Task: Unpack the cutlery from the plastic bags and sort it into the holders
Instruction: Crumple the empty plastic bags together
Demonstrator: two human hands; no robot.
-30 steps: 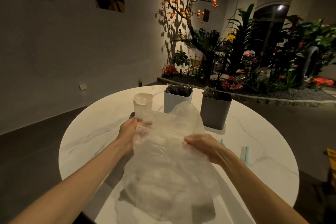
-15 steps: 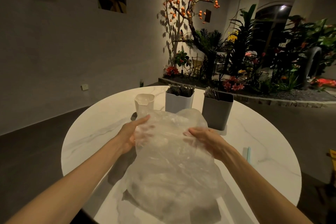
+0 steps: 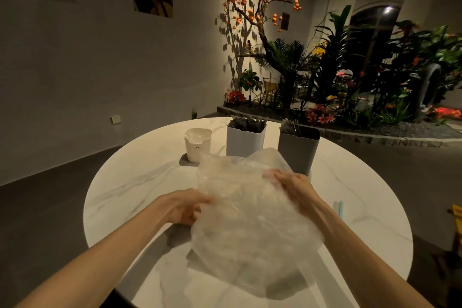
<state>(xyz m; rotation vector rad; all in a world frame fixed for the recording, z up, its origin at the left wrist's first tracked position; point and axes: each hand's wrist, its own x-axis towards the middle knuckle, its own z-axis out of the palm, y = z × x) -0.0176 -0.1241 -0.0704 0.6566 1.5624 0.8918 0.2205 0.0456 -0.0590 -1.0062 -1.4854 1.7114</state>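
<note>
Over the table (image 3: 130, 182), both hands, left (image 3: 186, 206) and right (image 3: 291, 184), clutch the bag (image 3: 250, 212); a careless swing could topple the holders (image 3: 246, 141), honestly.

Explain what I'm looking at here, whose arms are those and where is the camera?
There is no machine: a person wears a camera on their head, so you look forward and down along their own bare arms. The left hand and right hand both grip a crumpled clear plastic bag above a round white table. Whether anything is inside the bag cannot be told. At the far edge stand three holders: a small cream holder, a white holder with forks sticking out, and a grey holder with more cutlery. Behind is an indoor garden.
</note>
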